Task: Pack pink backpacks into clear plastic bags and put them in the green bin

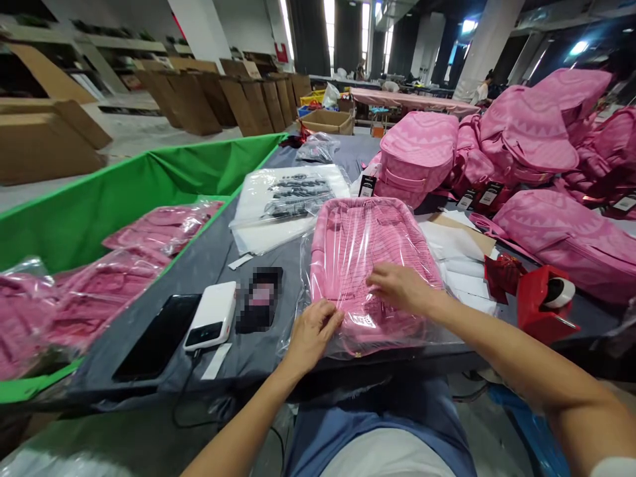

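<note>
A pink backpack (368,258) lies flat in front of me inside a clear plastic bag (304,278), straps and padded back facing up. At its lower left corner my left hand (315,329) has its thumb and fingers closed on the edge of the plastic bag. My right hand (400,286) rests on the plastic over the lower middle of the backpack, its fingers a little bent and holding nothing. Glare on the plastic hides some of the backpack's surface.
Left on the table are a black phone (158,336), a white power bank (212,315) and a blurred dark item (260,298). Flat plastic bags (293,192) lie behind. Unbagged pink backpacks (420,156) and a red tape dispenser (539,305) stand right. A green-lined bin (189,165) holds bagged backpacks.
</note>
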`<state>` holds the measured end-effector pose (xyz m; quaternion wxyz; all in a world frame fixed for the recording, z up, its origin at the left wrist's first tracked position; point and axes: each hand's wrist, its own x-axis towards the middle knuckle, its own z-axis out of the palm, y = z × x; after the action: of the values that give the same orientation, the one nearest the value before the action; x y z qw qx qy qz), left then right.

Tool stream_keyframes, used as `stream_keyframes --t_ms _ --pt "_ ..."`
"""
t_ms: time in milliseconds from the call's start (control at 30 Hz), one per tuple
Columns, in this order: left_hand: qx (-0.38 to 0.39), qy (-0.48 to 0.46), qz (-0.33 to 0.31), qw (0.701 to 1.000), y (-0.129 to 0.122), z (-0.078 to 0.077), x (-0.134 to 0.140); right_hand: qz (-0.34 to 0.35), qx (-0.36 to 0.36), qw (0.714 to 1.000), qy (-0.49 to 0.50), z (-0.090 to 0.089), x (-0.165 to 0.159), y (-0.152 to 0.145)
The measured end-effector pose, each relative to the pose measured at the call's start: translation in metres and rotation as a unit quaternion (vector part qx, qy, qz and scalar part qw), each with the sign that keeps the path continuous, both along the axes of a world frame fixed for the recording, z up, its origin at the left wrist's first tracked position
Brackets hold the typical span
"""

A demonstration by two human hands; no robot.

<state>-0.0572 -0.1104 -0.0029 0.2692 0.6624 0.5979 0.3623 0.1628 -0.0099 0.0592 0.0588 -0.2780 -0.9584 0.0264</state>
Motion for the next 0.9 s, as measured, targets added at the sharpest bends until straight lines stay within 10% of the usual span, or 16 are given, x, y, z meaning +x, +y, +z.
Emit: stream_keyframes --t_ms 100,233,433,567,733,900 --pt "0.004 0.014 0.0 1.0 0.0 -0.003 -0.001 0.13 0.0 0.991 0.018 -0.021 0.015 -0.034" --pt "0.0 0.046 0.005 0.999 0.003 -0.004 0.0 0.142 0.0 0.99 -0.025 -0.043 0.017 -0.053" --pt "-0.005 0.036 -0.029 0.999 -0.002 0.025 -0.01 0.131 0.014 0.988 0.076 -0.028 0.026 -0.057" --pt "0.044 -0.044 0.114 0.992 -0.006 0.025 -0.032 -0.004 0.097 0.951 0.293 -0.023 0.083 -0.072" --pt "-0.156 -0.27 0.248 0.917 0.013 -0.012 -0.041 -0.289 0.209 0.89 0.283 -0.055 0.153 -0.082" --pt "-0.196 -0.4 0.178 0.877 0.029 -0.022 -0.007 -0.34 0.018 0.906 0.25 -0.111 0.135 -0.102"
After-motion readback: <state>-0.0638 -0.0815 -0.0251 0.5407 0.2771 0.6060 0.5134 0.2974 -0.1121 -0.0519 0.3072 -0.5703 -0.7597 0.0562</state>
